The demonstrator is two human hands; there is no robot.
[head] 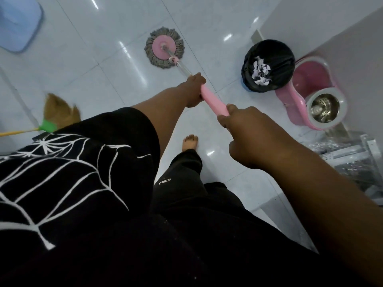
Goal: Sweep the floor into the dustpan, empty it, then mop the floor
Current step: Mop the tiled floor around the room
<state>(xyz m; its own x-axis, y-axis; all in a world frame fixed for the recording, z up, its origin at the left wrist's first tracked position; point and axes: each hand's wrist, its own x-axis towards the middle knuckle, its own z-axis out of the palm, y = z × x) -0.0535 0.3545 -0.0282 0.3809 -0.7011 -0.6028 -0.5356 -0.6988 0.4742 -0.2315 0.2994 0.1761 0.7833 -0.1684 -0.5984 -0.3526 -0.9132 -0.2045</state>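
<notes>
A round mop head (164, 47) with grey strands and a pink disc lies flat on the white tiled floor (83, 65) ahead of me. Its metal shaft runs back into a pink handle (211, 100). My left hand (193, 90) grips the handle's far end. My right hand (246, 129) grips the near end. A black-lined bin (268, 66) holding torn paper scraps stands to the right of the mop. A broom (56, 114) with tan bristles, a green collar and a yellow stick lies on the floor at the left.
A pink spin-mop bucket (313, 94) with a steel wringer basket stands right of the bin, against a white wall (331, 23). A blue stool (18, 23) sits at the top left. Metal shelving (356, 154) wrapped in plastic is at the right. My bare foot (189, 142) is below the handle.
</notes>
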